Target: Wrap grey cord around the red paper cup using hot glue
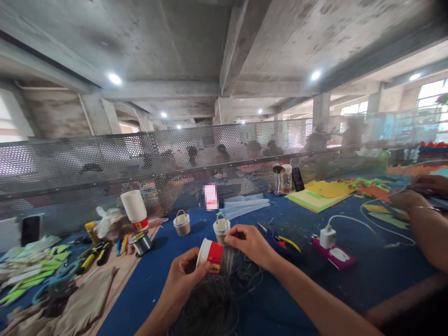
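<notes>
Hands work together above the tabletop: the left hand wraps one end of a paper cup, thumb pressed on its printed side, while the right hand pinches grey strands at the cup's other end between thumb and fingertips. Position of the cup: tipped on its side, between the two hands, strands lying around its right-hand end. Handling, as judged from appearance: light, thin-walled, stiff enough for a gentle grip but liable to dent under a hard squeeze. Take hold around the pale end, spreading pressure across several fingers; the strands look fine, flexible and prone to slip or tangle, so secure them close to the wall. Containers: two small handled buckets stand upright beyond the hands, contents not discernible. To the left, a tall cup stack leans slightly, each cup nested in the next. Near it, a clear plastic bag lies crumpled; its contents cannot be told. Farther back stands a jar, contents likewise unclear.
</notes>
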A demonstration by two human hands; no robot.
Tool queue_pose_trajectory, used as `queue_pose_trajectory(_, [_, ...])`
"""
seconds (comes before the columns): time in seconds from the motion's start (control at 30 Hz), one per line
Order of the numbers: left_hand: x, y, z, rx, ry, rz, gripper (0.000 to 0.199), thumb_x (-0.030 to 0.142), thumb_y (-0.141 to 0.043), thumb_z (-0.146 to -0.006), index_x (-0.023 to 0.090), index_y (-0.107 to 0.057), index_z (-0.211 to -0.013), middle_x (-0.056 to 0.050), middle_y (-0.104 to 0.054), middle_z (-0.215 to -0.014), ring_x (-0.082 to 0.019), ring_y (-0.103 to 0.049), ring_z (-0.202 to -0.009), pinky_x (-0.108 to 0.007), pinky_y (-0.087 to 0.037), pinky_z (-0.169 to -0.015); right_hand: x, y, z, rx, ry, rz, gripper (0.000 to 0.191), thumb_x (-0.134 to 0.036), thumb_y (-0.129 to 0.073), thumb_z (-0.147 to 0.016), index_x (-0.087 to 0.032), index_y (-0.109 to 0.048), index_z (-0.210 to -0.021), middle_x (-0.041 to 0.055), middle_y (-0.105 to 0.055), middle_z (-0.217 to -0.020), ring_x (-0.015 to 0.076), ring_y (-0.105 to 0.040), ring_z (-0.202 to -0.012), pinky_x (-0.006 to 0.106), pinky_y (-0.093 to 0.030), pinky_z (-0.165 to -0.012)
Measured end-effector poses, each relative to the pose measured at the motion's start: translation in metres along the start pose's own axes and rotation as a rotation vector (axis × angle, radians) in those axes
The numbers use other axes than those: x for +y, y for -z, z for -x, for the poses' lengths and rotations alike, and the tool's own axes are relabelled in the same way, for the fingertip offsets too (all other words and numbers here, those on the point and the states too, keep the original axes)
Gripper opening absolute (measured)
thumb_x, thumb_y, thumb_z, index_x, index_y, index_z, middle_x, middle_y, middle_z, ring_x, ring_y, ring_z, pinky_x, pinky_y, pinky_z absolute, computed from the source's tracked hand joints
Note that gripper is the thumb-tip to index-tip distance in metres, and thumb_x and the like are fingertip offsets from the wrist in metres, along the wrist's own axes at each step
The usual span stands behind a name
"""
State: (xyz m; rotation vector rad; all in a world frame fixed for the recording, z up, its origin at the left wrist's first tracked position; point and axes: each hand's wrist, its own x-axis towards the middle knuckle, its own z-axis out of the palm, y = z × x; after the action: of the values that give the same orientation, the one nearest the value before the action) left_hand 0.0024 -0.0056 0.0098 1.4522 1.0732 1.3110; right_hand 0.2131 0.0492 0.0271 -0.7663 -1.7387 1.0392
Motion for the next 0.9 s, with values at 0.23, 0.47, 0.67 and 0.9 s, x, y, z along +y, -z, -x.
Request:
queue_pose_trajectory(0.23, [0.0047, -0.0005, 0.0001, -0.018, -0.027, -0.022, 0.027, 0.040, -0.078, -0.068, 0.014, -0.074, -0.075, -0.003, -0.068, -0.068, -0.017, -0.057, -0.064, -0.024, -0.044, -0.060, 0.0024, 0.0019, -0.0006, -0.019, -0.007, -0.018, 0.015, -0.031, -0.066, -0.081, -0.017, -0.071, -0.080, -0.0014, -0.064, -0.073, 0.0135, -0.056, -0.067, 0.022, -0.043, -0.063])
queue_pose_trajectory(0.47, [0.0054, 0.0003, 0.0034, -0.024, -0.015, -0.015, 0.029, 0.041, -0.078, -0.067, 0.014, -0.073, -0.076, -0.003, -0.067, -0.067, -0.016, -0.056, -0.063, -0.022, -0.043, -0.057, 0.0055, 0.0014, -0.0009, -0.064, -0.038, -0.095, 0.017, -0.032, -0.068, -0.080, -0.015, -0.070, -0.078, -0.0018, -0.062, -0.069, 0.0120, -0.054, -0.063, 0.022, -0.041, -0.061])
queue_pose_trajectory(0.67, [0.0043, 0.0008, 0.0054, -0.043, -0.016, -0.005, 0.028, 0.040, -0.078, -0.069, 0.014, -0.073, -0.075, -0.003, -0.068, -0.067, -0.016, -0.056, -0.063, -0.023, -0.044, -0.058, 0.0020, 0.0022, 0.0001, -0.094, -0.079, -0.111, 0.019, -0.033, -0.070, -0.077, -0.014, -0.070, -0.075, -0.0016, -0.060, -0.067, 0.0119, -0.051, -0.063, 0.022, -0.039, -0.060])
queue_pose_trajectory(0.9, [0.0047, -0.0026, 0.0070, -0.026, -0.029, 0.013, 0.028, 0.041, -0.078, -0.067, 0.014, -0.073, -0.073, -0.003, -0.067, -0.066, -0.015, -0.055, -0.061, -0.022, -0.043, -0.056, 0.0041, 0.0049, -0.0004, -0.153, -0.183, -0.211, 0.018, -0.031, -0.071, -0.073, -0.014, -0.068, -0.072, -0.0024, -0.057, -0.063, 0.0105, -0.048, -0.059, 0.023, -0.037, -0.060])
